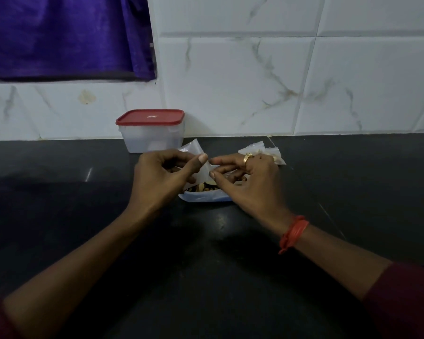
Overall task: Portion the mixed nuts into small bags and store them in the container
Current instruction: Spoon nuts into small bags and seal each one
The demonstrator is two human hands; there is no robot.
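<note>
My left hand [162,177] pinches a small clear plastic bag [194,152] between thumb and fingers, holding it up above the counter. My right hand [245,182], with a gold ring and a red wrist thread, has its fingers curled at the bag's right edge; whether it holds nuts is hidden. Beneath both hands lies a larger open bag of mixed nuts [203,192] on the black counter [83,216]. A clear plastic container with a red lid [150,130], closed, stands behind the left hand against the wall.
Small filled bags [262,150] lie behind my right hand near the wall. White marble-pattern tiles [279,81] back the counter. A purple cloth [66,35] hangs at the upper left.
</note>
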